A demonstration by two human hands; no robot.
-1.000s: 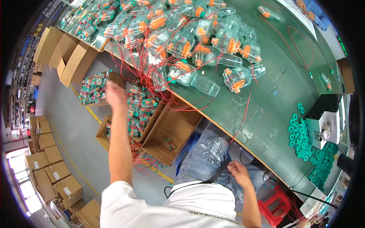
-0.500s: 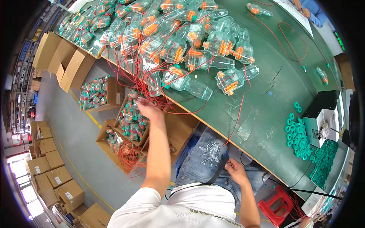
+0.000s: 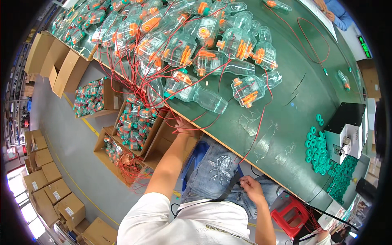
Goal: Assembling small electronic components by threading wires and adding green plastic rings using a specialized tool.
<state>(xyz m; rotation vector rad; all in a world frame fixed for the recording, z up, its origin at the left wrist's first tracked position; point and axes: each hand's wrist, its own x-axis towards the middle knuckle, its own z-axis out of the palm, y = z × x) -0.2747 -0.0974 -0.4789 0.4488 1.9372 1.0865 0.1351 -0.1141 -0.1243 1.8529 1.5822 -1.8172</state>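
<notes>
Clear plastic bottle-shaped pieces (image 3: 250, 90) with orange wheels, green parts and red wires cover the far left of the green table (image 3: 241, 122). A bundle of red wires (image 3: 134, 87) hangs over its near edge. My left hand (image 3: 185, 127) reaches out just below that edge, above an open carton, among the hanging wires. Its fingers look stretched apart, though wires partly cross them. Over my lap, my right hand (image 3: 252, 188) is closed beside a black strap (image 3: 230, 185). What its fingers hold, if anything, is hidden.
Cartons (image 3: 108, 96) of similar bottle pieces stand on the floor at left, near the open carton (image 3: 165, 141). Green rings (image 3: 316, 153) lie by a black-and-white machine (image 3: 347, 130) at right. A red stool (image 3: 290, 216) stands below. Another person's hand (image 3: 330, 16) is at the far edge.
My left hand has moved right, from the carton of bottle pieces to the wires by the table edge. My right hand stays over my lap. The whole view has shifted slightly.
</notes>
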